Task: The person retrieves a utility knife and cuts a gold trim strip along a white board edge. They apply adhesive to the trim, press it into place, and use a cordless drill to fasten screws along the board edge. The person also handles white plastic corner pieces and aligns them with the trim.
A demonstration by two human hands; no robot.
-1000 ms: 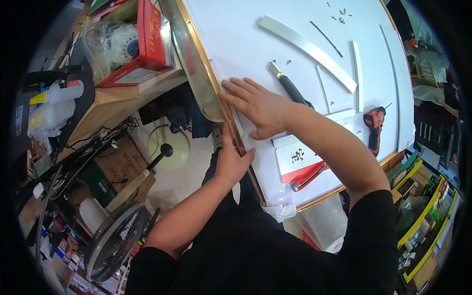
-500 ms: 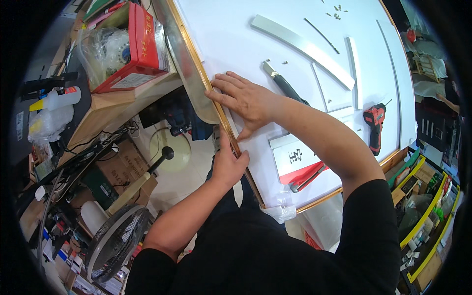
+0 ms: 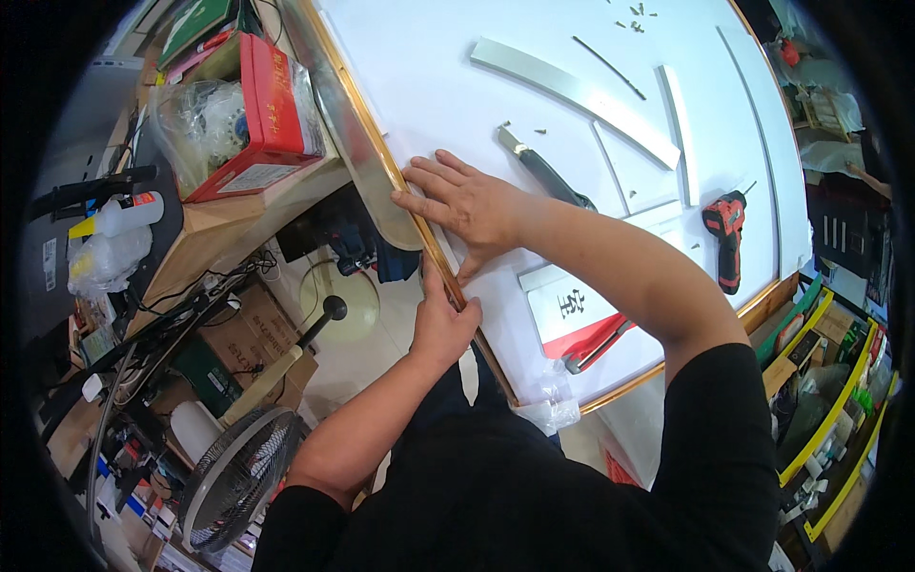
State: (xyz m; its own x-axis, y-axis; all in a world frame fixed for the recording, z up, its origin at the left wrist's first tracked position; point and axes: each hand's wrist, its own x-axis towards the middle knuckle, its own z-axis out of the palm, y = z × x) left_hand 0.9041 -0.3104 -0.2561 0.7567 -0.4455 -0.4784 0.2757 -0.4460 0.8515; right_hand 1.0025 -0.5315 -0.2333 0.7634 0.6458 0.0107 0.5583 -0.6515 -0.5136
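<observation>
The white worktop (image 3: 400, 95) has a golden-brown edge strip (image 3: 416, 214) along its left side. My left hand (image 3: 444, 322) grips this strip near the bottom, thumb on top and fingers partly hidden beside and below it. A little farther up, my right hand (image 3: 477, 212) lies open on the worktop, fingers spread and their tips reaching over the strip. Right of that hand rests a utility knife (image 3: 543, 170) with a dark handle. Under my right forearm are a white and red printed sheet (image 3: 558, 315) and a red-handled tool (image 3: 599, 347).
Silvery metal bars (image 3: 581, 103), a thin dark rod (image 3: 610, 69), small screws (image 3: 637, 13) and a red-black cordless drill (image 3: 726, 238) lie on the worktop. At left are a red box (image 3: 272, 124) and a standing fan (image 3: 238, 481); yellow-edged shelves (image 3: 829, 400) stand right.
The whole view has shifted slightly, with the worktop items a little lower or farther left. Both hands keep nearly the same hold and place on the edge strip.
</observation>
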